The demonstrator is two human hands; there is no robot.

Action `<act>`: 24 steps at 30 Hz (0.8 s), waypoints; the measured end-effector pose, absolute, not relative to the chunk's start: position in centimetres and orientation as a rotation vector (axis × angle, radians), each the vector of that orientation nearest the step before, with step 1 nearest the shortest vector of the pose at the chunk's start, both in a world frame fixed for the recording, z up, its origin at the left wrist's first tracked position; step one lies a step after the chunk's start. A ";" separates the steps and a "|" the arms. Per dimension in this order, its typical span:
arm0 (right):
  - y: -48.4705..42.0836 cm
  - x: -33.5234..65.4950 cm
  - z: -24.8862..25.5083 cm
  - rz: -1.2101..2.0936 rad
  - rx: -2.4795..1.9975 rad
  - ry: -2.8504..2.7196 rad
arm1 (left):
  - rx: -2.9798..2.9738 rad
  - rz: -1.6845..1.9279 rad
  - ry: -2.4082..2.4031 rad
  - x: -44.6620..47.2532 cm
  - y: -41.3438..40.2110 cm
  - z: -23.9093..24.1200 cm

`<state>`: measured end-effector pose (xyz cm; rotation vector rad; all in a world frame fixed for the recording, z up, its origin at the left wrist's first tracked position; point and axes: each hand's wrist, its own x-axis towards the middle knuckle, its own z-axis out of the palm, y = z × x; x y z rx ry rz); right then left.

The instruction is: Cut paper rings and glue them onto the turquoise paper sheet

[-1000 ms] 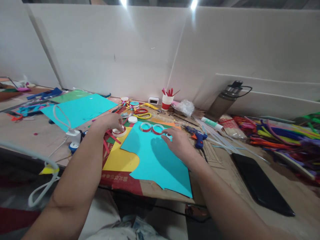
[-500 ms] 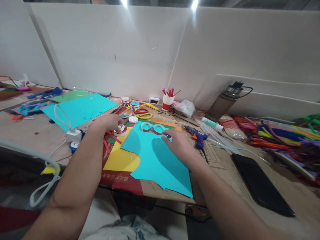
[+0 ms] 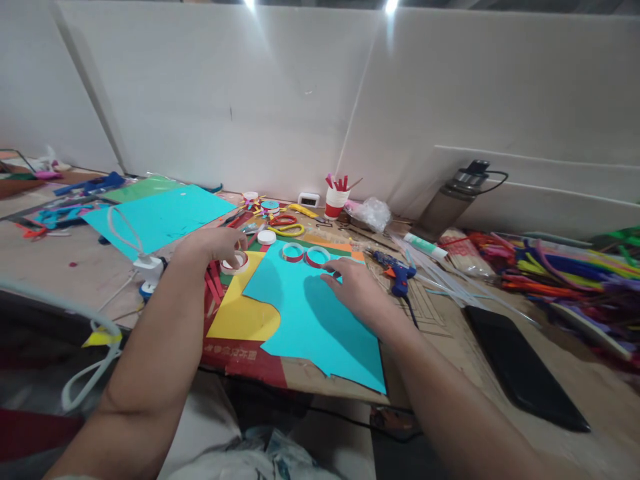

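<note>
My left hand (image 3: pixel 223 245) reaches down over a white ring with red on it (image 3: pixel 244 265), its fingertips curled at the rim. My right hand (image 3: pixel 351 283) is low over a notched sheet of bright blue paper (image 3: pixel 320 327), thumb and forefinger apart. Just beyond its fingertips, two red-sided paper rings, a left one (image 3: pixel 293 260) and a right one (image 3: pixel 317 264), stand side by side on the sheet. A pale rim shows behind the right hand, mostly hidden. Yellow paper (image 3: pixel 243 320) and red strips (image 3: pixel 213 283) lie near the left hand.
Behind the rings are a white disc (image 3: pixel 267 237), yellow-handled scissors (image 3: pixel 290 231) and a paper cup of red sticks (image 3: pixel 336 202). To the right lie a blue glue gun (image 3: pixel 400 277), a black phone (image 3: pixel 523 367), a tilted bottle (image 3: pixel 447 200) and pipe cleaners (image 3: pixel 565 267).
The white ring under my left hand has shifted slightly left, and its inside now shows more. My left fingers have moved a little. My right hand has stayed nearly still.
</note>
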<state>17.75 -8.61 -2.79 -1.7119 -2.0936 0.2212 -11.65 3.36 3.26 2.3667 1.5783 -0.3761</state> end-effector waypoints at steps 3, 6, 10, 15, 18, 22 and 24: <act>-8.5 17.7 -3.0 0.211 -1.704 -2.105 | 2.393 -0.365 1.636 -11.3 3.1 3.5; -8.5 17.7 -3.1 0.213 -1.695 -2.114 | 2.382 -0.376 1.726 -10.9 3.2 3.5; -8.4 17.6 -3.5 0.209 -1.655 -2.117 | 2.350 -0.285 1.844 -11.0 4.1 2.5; -8.4 17.2 -4.0 0.264 -1.633 -2.147 | 2.285 -0.176 1.861 -10.8 4.3 1.7; -8.4 16.9 -4.1 0.270 -1.612 -2.187 | 2.209 -0.159 1.901 -10.3 3.8 2.0; -8.5 16.7 -4.0 0.261 -1.592 -2.205 | 2.262 -0.101 1.906 -10.1 3.7 2.0; -8.5 16.7 -4.2 0.261 -1.584 -2.205 | 2.279 -0.069 1.893 -10.2 3.9 1.9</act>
